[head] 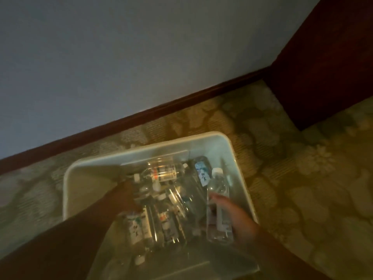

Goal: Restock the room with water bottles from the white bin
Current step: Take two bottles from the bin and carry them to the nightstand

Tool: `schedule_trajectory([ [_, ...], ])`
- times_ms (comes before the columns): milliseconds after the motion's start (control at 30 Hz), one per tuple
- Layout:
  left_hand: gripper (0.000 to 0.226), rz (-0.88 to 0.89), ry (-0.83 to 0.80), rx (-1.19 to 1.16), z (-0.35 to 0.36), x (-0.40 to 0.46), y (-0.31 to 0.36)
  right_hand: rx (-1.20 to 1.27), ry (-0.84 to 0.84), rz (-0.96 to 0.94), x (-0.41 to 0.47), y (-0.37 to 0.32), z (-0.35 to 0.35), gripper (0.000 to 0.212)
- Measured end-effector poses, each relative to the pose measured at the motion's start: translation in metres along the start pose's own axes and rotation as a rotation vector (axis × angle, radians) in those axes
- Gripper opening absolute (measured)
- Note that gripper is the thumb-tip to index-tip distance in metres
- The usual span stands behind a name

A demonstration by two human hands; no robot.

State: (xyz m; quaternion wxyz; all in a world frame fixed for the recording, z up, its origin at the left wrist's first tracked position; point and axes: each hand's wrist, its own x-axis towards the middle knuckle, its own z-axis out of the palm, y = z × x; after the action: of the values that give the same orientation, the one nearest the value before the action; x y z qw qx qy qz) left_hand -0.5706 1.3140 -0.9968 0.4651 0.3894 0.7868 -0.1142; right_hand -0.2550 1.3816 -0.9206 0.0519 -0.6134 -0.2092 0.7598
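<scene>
A white bin [232,150] sits on the carpet near the wall, with several clear water bottles lying inside. My right hand [236,215] is wrapped around one clear bottle with a white cap [218,184], which stands nearly upright at the bin's right side. My left hand [125,197] reaches down among the bottles on the left, its fingers curled over a labelled bottle [135,225]. The picture is dim and blurred, so how firmly the left hand holds it cannot be made out.
Patterned beige carpet [302,178] surrounds the bin. A pale wall [141,57] with a dark wooden skirting board [161,110] runs behind it. A dark wooden piece of furniture or door frame [327,67] stands at the right.
</scene>
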Motion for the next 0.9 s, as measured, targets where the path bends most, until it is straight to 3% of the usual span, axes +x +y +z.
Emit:
schedule_trajectory([
  [67,0.114,0.031,0.12,0.113,0.025,0.014,-0.009,0.175,-0.053,0.018,0.009,0.001,-0.004,0.067],
  [100,0.111,0.035,0.205,0.181,0.033,0.021,-0.013,0.246,-0.103,0.013,0.011,0.002,-0.003,0.072],
  [167,0.087,0.059,0.325,0.245,0.032,0.028,-0.017,0.326,-0.197,-0.02,0.01,0.004,0.0,0.073],
  [233,0.075,0.114,0.346,0.259,0.016,0.025,-0.011,0.351,-0.272,-0.059,0.0,-0.002,0.001,0.069],
  [300,0.073,0.191,0.247,0.067,-0.003,0.001,0.0,0.396,-0.307,-0.089,-0.015,-0.012,0.001,0.063],
  [367,0.064,0.271,0.152,-0.283,-0.022,-0.042,0.02,0.462,-0.319,-0.108,-0.043,-0.029,-0.001,0.061],
  [500,0.08,0.16,-0.092,-0.875,-0.06,-0.16,0.068,0.639,-0.241,-0.128,-0.144,-0.07,-0.003,0.054],
  [567,0.07,0.115,-0.203,-1.101,-0.083,-0.224,0.091,0.67,-0.172,-0.138,-0.214,-0.089,-0.001,0.057],
  [667,0.044,0.176,-0.339,-1.164,-0.134,-0.327,0.141,0.684,-0.102,-0.303,-0.338,-0.111,-0.001,0.056],
  [767,0.059,0.4,-0.602,-0.985,-0.196,-0.433,0.196,0.81,-0.086,-0.472,-0.454,-0.122,-0.002,0.051],
  [900,0.075,0.745,-0.711,-0.737,-0.246,-0.566,0.277,0.892,0.075,-0.73,-0.587,-0.116,-0.004,0.072],
])
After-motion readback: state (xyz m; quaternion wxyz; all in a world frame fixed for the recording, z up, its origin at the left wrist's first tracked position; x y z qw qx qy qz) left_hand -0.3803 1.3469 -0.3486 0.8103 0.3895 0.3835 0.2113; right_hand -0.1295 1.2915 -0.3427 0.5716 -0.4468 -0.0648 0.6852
